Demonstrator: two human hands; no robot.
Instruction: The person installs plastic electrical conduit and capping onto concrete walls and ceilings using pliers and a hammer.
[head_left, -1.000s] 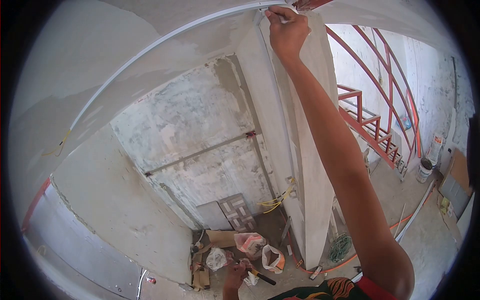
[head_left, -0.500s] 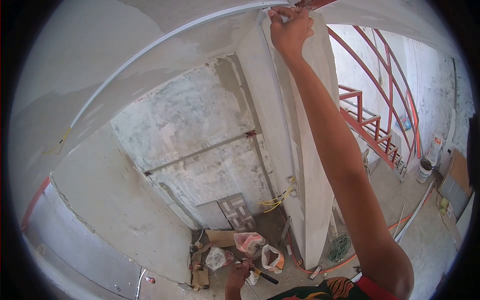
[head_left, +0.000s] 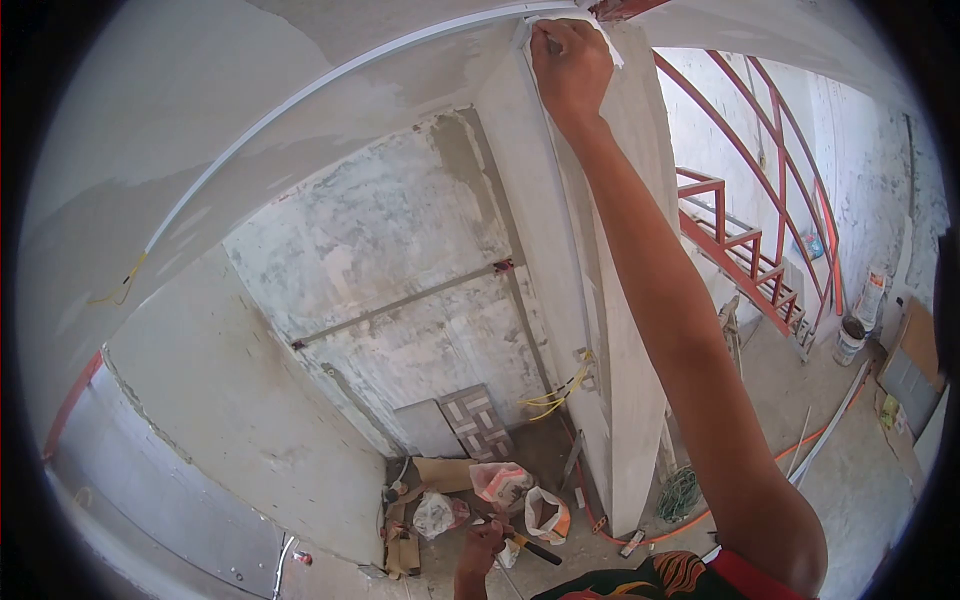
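Observation:
My right hand [head_left: 572,68] is raised at full reach to the top of the grey column [head_left: 632,300], its fingers closed. A thin white piece [head_left: 613,52], like paper or cloth, shows past the knuckles against the column; most of it is hidden behind the hand. Just left of these fingers ends a long white strip [head_left: 330,78] that runs along the ceiling edge. Low in the view, my left hand [head_left: 484,546] is closed around a tool with a black handle [head_left: 541,551] and a yellow band; its working end is hidden.
Below stand open bags [head_left: 547,515], a clear plastic bag [head_left: 434,515] and cardboard [head_left: 443,474]. Patterned tiles [head_left: 474,422] lean on the wall. Yellow wires [head_left: 552,401] stick out from the column's side. A red metal stair frame [head_left: 740,240], an orange hose [head_left: 680,537] and a bucket [head_left: 850,341] are at right.
My right hand has shifted slightly left and down, turning its back more to view. The white piece now shows spread beyond the knuckles instead of between the fingers. My left hand has barely moved.

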